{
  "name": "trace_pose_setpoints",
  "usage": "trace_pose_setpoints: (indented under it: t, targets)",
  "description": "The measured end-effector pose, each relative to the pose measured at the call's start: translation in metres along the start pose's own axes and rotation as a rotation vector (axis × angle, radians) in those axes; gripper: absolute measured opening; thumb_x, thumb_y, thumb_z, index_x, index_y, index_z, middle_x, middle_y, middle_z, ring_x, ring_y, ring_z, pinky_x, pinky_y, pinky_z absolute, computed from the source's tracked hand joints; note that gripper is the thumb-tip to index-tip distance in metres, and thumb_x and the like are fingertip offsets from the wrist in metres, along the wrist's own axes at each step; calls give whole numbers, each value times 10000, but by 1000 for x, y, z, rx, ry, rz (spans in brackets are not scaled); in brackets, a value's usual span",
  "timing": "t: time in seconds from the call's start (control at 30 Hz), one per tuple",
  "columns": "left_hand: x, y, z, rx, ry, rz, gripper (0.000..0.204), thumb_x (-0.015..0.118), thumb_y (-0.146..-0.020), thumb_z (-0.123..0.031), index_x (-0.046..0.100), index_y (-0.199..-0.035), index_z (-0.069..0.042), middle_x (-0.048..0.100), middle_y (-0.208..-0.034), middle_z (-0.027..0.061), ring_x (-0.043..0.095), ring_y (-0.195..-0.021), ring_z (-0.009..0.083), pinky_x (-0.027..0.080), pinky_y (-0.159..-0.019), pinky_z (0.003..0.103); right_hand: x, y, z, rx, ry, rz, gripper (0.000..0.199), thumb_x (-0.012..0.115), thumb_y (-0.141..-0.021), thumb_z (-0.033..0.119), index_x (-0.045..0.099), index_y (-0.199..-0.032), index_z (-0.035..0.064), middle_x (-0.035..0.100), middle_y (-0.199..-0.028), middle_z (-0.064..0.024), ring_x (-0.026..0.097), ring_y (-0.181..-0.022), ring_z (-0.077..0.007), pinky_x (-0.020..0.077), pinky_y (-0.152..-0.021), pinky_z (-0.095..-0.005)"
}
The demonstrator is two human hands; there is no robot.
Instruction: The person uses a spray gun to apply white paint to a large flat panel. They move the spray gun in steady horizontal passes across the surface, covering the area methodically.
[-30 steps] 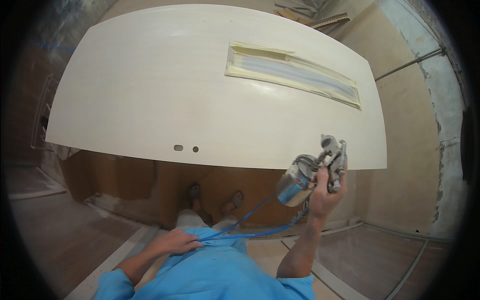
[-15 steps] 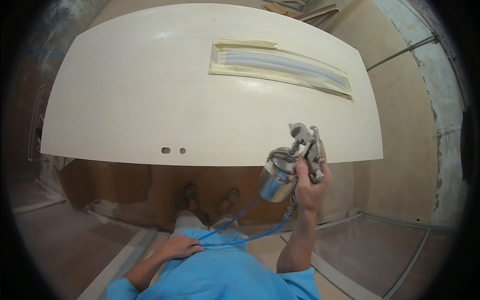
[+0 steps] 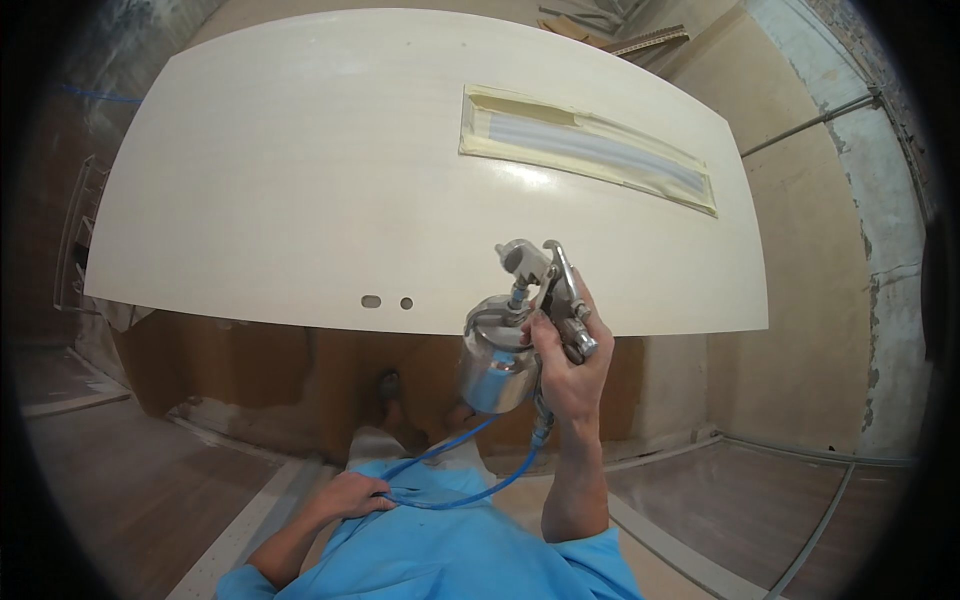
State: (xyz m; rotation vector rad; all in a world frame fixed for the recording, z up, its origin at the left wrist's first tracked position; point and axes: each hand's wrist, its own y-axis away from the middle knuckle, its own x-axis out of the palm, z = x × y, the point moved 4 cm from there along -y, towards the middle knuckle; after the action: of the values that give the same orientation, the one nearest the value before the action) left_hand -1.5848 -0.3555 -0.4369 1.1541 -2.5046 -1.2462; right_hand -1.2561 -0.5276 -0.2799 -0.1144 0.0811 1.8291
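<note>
My right hand (image 3: 574,365) is closed around the handle of a metal spray gun (image 3: 548,285), whose silver paint cup (image 3: 499,370) hangs on its left. The gun's head is over the near edge of a large white door panel (image 3: 290,190), pointing toward the panel. A blue air hose (image 3: 505,487) runs from the gun's handle down to my waist. There my left hand (image 3: 357,495) grips the hose close to my blue shirt. The panel has an oval and a round hole near its front edge, and a long recess (image 3: 590,150) edged with masking tape at the far right.
Beige boards and a peeling wall (image 3: 860,200) with a metal rod (image 3: 800,122) are on the right. Scrap strips (image 3: 645,40) lie beyond the panel's far edge. A wire rack (image 3: 75,240) stands at the left. Brown sheeting (image 3: 220,365) hangs below the panel.
My right hand has carried the spray gun to the left along the panel's near edge. The hose loop has moved left with it; my left hand still holds the hose at my waist.
</note>
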Motion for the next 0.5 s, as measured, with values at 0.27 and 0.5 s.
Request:
trace_pose_setpoints:
  t: [0.27, 0.5]
  targets:
    - [-4, -35, -76, -33, -49, 71, 449, 560, -988, -564, 736, -1060, -158, 729, -977, 138, 675, -974, 370, 518, -821, 491, -110, -26, 21, -72, 290, -303, 513, 594, -950, -23, 489, -1446, -105, 723, -1014, -148, 695, -902, -168, 554, -806, -301]
    - [1, -88, -157, 25, -160, 89, 503, 518, -1000, -583, 730, -1043, -128, 728, -945, 167, 677, -949, 398, 523, -821, 507, -219, -45, 14, -36, 262, -444, 521, 567, -954, -25, 462, -1453, -127, 722, -1059, -150, 696, -920, -175, 564, -829, -315]
